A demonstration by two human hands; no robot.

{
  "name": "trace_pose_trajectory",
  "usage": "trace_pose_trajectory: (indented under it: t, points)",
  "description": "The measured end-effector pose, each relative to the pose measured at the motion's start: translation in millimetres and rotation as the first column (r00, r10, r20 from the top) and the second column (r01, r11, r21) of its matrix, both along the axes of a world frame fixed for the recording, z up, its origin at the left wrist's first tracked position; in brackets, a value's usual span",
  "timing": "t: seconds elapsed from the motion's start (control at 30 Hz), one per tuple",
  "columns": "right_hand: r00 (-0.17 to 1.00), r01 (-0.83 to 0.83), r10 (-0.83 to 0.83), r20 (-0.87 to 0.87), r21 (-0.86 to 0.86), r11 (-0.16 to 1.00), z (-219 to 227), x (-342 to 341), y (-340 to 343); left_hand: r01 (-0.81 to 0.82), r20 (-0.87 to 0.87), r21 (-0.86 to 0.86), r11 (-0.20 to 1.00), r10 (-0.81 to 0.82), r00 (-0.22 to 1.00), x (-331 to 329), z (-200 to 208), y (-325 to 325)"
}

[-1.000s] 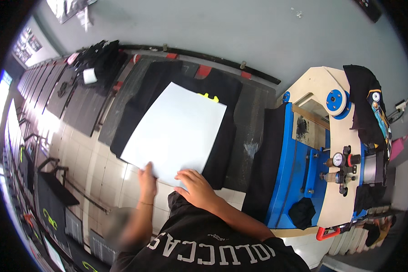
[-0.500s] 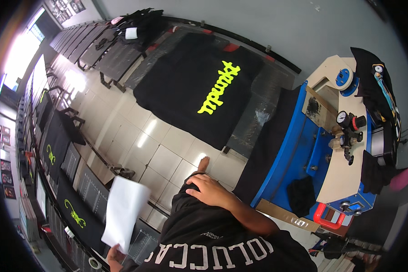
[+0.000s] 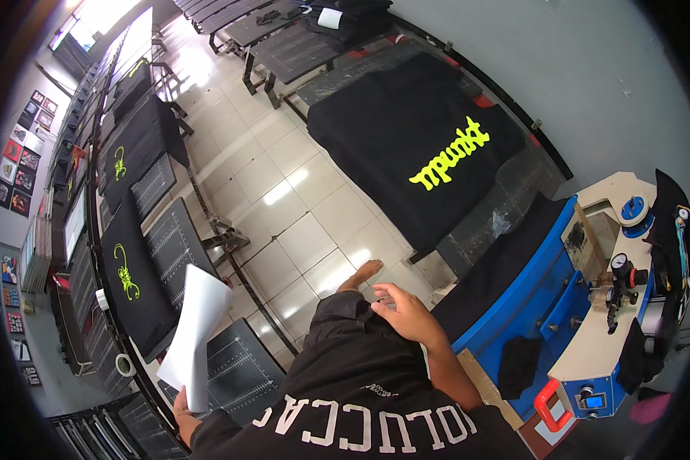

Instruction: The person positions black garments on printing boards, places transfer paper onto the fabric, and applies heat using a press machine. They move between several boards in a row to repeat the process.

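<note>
My left hand (image 3: 182,406) grips the lower end of a white sheet of paper (image 3: 195,330), which curves upward over a dark platen marked with white lines (image 3: 239,364). In front of my thigh, my right hand (image 3: 408,313) hangs bent at the wrist, its fingers partly apart and nothing visible in them. Beyond the paper lies a black shirt with a yellow-green scorpion-like print (image 3: 126,272). To the right, a black shirt with bright yellow lettering (image 3: 448,157) is spread over a printing table.
A blue and cream heat press (image 3: 514,303) with a red handle (image 3: 548,405) stands close on my right. Black shirts on platens run along the left-hand table row. White floor tiles (image 3: 307,245) form an aisle between the rows. A roll of tape (image 3: 123,365) sits at the left table edge.
My view has swung left, so the tables and press sit farther right in the picture. My right hand has come up off my thigh. The paper stays in my left hand.
</note>
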State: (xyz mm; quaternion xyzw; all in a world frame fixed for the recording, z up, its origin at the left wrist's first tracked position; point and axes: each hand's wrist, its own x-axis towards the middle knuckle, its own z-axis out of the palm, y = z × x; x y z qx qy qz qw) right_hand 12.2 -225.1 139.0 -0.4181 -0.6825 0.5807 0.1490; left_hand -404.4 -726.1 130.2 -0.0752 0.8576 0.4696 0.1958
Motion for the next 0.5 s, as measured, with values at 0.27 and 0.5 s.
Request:
trace_pose_trajectory:
  t: [0.27,0.5]
  points:
    - [1.000,-0.019,0.021,0.015,-0.098,0.995,0,-4,-2,-0.108,-0.145,-0.328,0.939,0.063,0.987,12,-51,-6]
    - [1.000,-0.005,0.004,-0.005,-0.140,0.990,-8,0,-10,-0.152,-0.220,-0.588,0.795,0.023,0.975,-9,-80,15]
